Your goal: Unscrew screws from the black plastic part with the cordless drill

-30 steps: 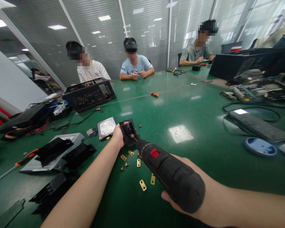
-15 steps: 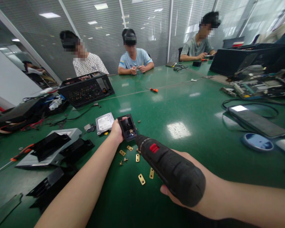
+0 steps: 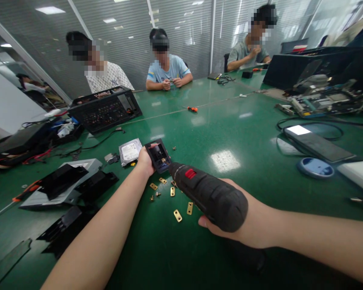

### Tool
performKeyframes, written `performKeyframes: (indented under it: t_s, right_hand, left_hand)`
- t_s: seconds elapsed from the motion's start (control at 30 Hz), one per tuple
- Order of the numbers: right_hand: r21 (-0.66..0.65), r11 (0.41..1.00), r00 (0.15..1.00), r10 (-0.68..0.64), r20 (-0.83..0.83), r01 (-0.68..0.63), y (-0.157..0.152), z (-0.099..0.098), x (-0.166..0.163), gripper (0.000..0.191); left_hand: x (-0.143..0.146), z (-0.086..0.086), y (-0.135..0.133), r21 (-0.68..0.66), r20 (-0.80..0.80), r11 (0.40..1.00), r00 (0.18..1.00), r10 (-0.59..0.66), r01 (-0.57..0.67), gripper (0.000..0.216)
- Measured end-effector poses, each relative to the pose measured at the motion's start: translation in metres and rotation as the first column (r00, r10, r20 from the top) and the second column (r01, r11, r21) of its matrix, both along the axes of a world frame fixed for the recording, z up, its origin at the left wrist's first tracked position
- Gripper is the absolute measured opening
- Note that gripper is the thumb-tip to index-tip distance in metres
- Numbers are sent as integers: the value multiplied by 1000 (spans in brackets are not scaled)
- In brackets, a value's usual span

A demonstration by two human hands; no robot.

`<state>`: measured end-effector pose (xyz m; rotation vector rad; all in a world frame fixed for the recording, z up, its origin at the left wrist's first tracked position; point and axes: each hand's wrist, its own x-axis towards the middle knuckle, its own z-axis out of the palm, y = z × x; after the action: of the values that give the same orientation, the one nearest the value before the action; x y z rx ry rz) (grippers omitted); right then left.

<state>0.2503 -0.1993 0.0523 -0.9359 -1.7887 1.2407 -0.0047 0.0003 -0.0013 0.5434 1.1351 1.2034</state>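
Observation:
My left hand (image 3: pixel 145 162) is closed on a small black open box-shaped part (image 3: pixel 157 152), tilted so its inside faces me. Something gold-coloured shows near its lower end. My right hand (image 3: pixel 242 213) grips a black cordless drill (image 3: pixel 210 193) with a red switch on top. The drill's nose points at the box's lower right corner; whether the bit touches it is hidden. Below the box lie several gold plates with holes (image 3: pixel 177 216) and a few small gold screws (image 3: pixel 152 198). A hard drive (image 3: pixel 130 151) lies just left of my left hand.
Left are a metal case with black brackets (image 3: pixel 66 183), an orange-handled screwdriver (image 3: pixel 27 191) and a black computer case (image 3: pixel 105 110). Farther off lies a small orange screwdriver (image 3: pixel 192 109). Right are a blue round object (image 3: pixel 317 167), cables and circuit boards (image 3: pixel 329 96). Three people sit opposite.
The whole view has shifted slightly, with most things sitting a little higher and more to the left. The drill stays at the black box. One person opposite has raised a hand.

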Motion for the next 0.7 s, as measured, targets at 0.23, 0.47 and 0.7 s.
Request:
performKeyframes:
  t_s: [0.23, 0.47, 0.7]
  right_hand:
    - [-15, 999, 999, 38, -1, -38, -1, 1, -2, 29]
    - [-37, 998, 999, 53, -9, -53, -1, 6, -2, 22]
    - [-40, 997, 996, 63, -55, -66, -1, 2, -2, 23]
  left_hand:
    - [0, 1, 1, -2, 16, 1000, 1000, -25, 25, 23]
    - [0, -1, 2, -12, 20, 1000, 999, -26, 26, 27]
    - [-1, -3, 3, 10, 10, 999, 999, -32, 32, 22]
